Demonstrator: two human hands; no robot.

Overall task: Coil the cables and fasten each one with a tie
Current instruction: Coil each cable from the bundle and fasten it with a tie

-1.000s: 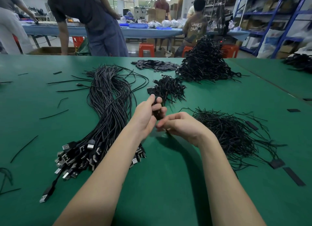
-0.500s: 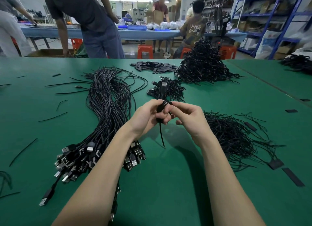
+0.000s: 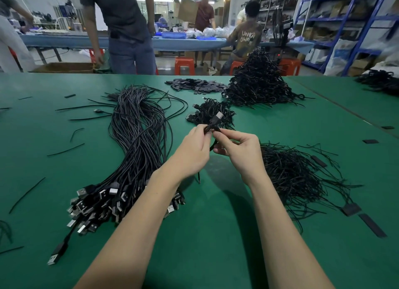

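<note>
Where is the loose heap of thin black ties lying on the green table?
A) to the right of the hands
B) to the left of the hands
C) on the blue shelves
A: the loose heap of thin black ties lies on the green table just right of the right hand.

green table (image 3: 216,234) | uncoiled cable bundle (image 3: 138,142) left | coiled heaps (image 3: 259,83) far | loose ties (image 3: 298,176) right

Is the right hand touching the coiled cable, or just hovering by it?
Touching. The head view shows the right hand pinching the coiled cable with thumb and forefinger, opposite the left hand.
</note>
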